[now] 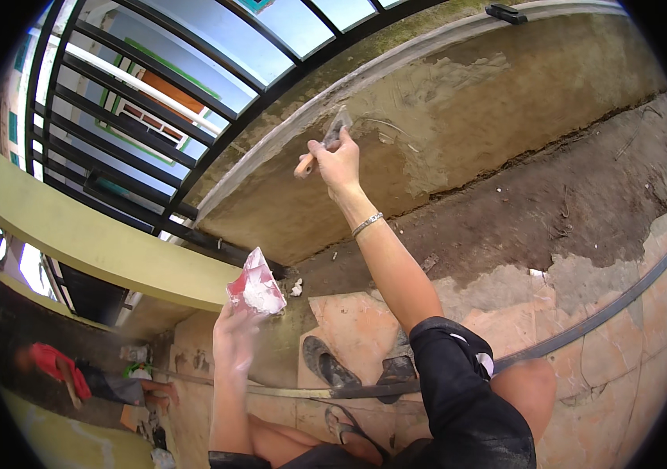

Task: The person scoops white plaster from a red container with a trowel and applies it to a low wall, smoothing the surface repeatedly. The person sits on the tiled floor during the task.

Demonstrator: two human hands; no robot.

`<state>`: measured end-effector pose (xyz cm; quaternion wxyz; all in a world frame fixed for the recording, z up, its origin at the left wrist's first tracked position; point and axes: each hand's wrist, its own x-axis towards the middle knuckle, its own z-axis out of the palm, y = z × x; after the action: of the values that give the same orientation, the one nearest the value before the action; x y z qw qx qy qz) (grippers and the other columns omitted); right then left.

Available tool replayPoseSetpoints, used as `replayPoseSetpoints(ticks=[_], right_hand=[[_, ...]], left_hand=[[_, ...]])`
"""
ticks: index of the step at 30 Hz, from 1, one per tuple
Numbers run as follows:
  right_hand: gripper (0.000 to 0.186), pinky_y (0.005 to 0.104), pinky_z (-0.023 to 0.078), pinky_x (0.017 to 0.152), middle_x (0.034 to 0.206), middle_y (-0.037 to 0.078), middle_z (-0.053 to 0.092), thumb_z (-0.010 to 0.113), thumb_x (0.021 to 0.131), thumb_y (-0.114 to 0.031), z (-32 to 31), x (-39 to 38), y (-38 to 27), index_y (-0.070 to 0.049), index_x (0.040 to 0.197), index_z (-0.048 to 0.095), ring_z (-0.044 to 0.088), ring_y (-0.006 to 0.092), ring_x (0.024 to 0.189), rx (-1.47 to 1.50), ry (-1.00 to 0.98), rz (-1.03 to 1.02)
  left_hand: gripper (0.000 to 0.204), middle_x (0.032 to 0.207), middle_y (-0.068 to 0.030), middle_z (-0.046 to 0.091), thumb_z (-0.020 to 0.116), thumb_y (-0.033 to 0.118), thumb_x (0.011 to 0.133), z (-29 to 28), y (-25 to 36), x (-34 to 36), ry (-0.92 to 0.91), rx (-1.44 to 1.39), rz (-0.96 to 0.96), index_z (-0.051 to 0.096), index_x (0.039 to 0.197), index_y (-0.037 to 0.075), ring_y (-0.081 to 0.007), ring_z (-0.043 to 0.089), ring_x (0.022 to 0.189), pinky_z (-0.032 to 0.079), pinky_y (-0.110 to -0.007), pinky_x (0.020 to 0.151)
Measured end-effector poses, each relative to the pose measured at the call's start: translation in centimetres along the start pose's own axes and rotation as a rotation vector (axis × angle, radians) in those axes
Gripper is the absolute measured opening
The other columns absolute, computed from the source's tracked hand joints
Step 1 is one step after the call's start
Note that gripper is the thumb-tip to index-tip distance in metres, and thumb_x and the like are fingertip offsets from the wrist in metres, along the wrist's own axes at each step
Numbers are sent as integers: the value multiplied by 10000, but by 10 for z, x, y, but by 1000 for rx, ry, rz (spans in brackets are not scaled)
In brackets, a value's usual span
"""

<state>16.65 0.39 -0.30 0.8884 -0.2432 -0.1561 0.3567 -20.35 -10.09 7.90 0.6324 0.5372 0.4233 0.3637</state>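
Note:
My right hand [339, 160] grips a putty knife [304, 166] by its wooden handle, its metal blade at the low plastered wall [466, 125], on a patch of rough grey plaster below the wall's pale top edge. My left hand [236, 336] is lower and to the left, somewhat blurred, holding up a red piece [236, 288] heaped with white paste [261, 295]; its exact kind is hard to tell. Beneath my arms lie loose dark sandals [329, 363] on broken orange tiles [349, 313].
A black metal railing [193, 211] runs above the wall. A yellow beam [99, 230] crosses at left. A person in a red top [67, 367] is at lower left. A long metal bar [599, 316] lies over the tiles, beside bare dirt [552, 195]. A small black object [505, 13] rests on the wall's top.

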Motion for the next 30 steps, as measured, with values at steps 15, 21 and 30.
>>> replayPoseSetpoints(ticks=[15,21,30], right_hand=[[881,343,590,655,914,131,655,650,968,26,-42,-26,32,102,1609,51,732,235,727,-33,488,-263],[838,355,594,619,902,75,592,684,964,-10,-18,-22,31,117,1597,150,748,255,762,-136,-2,-105],[796,389,649,655,964,88,605,662,973,-1,4,-67,41,39,1615,194,738,257,805,-57,-410,188]], left_hand=[[534,1282,-129,656,542,20,941,-6,4,-8,-16,27,3,444,1465,0,-215,690,1013,493,-243,683],[522,1269,-130,658,523,9,944,-2,-1,-2,-8,5,4,445,1460,-15,-231,700,1007,497,-252,688],[516,1297,-167,667,501,-39,920,-35,-31,20,9,-186,-2,477,1436,-45,-238,737,991,568,-235,641]])
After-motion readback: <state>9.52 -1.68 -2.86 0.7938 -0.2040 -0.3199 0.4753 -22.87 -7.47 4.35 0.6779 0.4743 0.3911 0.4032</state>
